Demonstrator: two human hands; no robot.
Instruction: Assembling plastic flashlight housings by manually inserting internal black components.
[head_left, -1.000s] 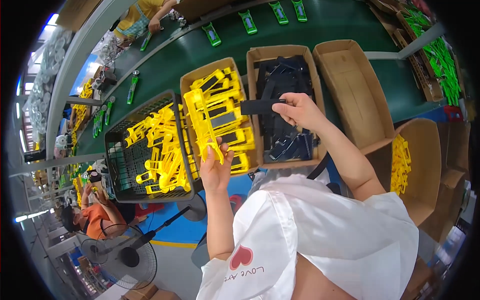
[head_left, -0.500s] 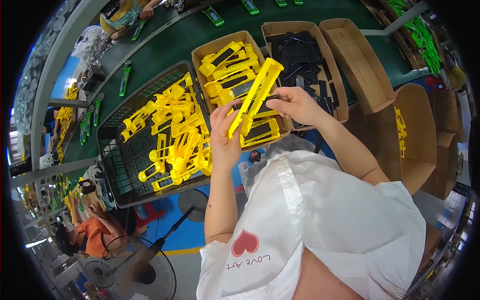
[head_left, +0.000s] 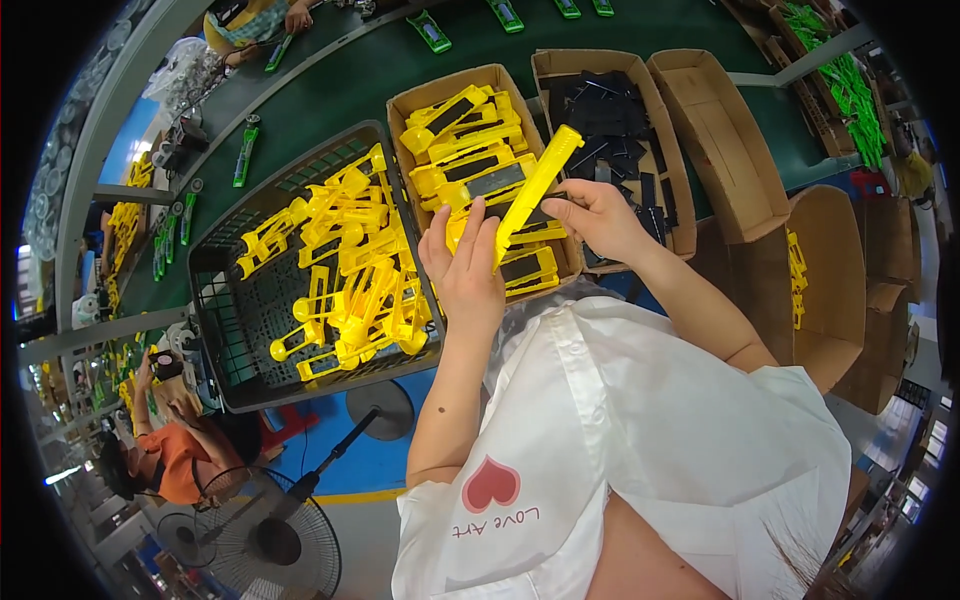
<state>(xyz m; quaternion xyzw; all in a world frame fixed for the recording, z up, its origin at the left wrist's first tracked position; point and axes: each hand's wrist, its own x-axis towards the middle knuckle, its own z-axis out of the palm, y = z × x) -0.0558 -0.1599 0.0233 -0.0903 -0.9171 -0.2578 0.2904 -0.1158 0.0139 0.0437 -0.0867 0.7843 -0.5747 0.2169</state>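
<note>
**Me:** Fingers of my left hand (head_left: 465, 270) are raised and slightly spread, and the lower end of the long yellow plastic piece (head_left: 533, 190) rests against them. My right hand (head_left: 590, 215) has its fingers curled at the middle of that piece, where a small black insert (head_left: 548, 203) sits; thumb and fingertips look pinched on it, though the exact contact is partly hidden.

**Observer:** Position of the piece?

**Me:** Tilted, its upper end pointing away and to the right, held above the near edge of the middle cardboard box (head_left: 420, 100). That box holds more yellow pieces with dark inserts already in them.

**Observer:** Neighbouring containers?

**Me:** To my left, a dark mesh crate (head_left: 215, 330) heaped with bare yellow pieces. To the right of the middle box, a second cardboard box (head_left: 665, 130) full of black parts. Beyond it, one more open carton (head_left: 740, 190). All rest at the edge of a green conveyor belt (head_left: 330, 80).

**Observer:** Anything on the belt?

**Me:** Several green items (head_left: 430, 30) spaced along it, well apart from my hands. Another person in an orange top (head_left: 175, 455) sits lower left, near a floor fan (head_left: 270, 535).
</note>
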